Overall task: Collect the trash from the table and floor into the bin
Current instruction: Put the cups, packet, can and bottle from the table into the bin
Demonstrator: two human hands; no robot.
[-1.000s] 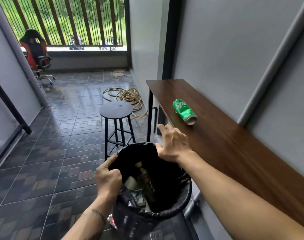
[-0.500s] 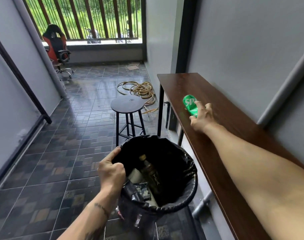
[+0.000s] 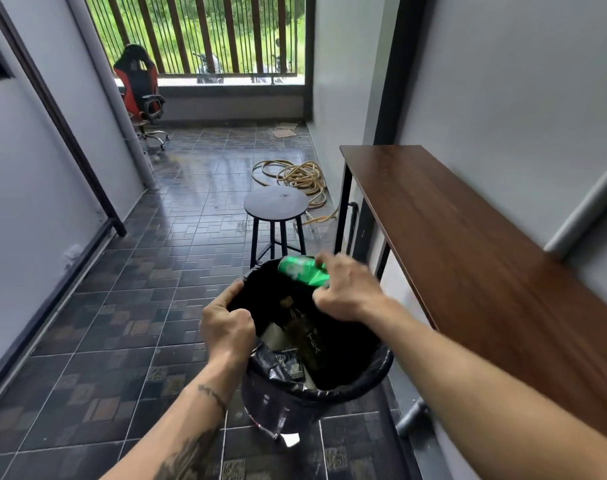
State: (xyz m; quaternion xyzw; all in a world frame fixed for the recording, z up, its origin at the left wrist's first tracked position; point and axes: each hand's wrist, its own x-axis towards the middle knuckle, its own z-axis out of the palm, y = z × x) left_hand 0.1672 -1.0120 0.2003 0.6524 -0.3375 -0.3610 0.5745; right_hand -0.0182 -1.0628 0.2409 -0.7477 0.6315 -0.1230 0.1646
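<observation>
My right hand point(image 3: 347, 292) grips the green can point(image 3: 304, 271) over the bin point(image 3: 357, 382), my left hand point(image 3: 226, 327) clamped on its near-left rim; next, I let go.

Tiled floor point(image 3: 129, 306) bears stool point(image 3: 276, 202), hose point(image 3: 295, 174), bin point(image 3: 295, 403).

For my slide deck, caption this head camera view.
Right hand holds a green can over the lined bin while the left hand grips its rim.
</observation>
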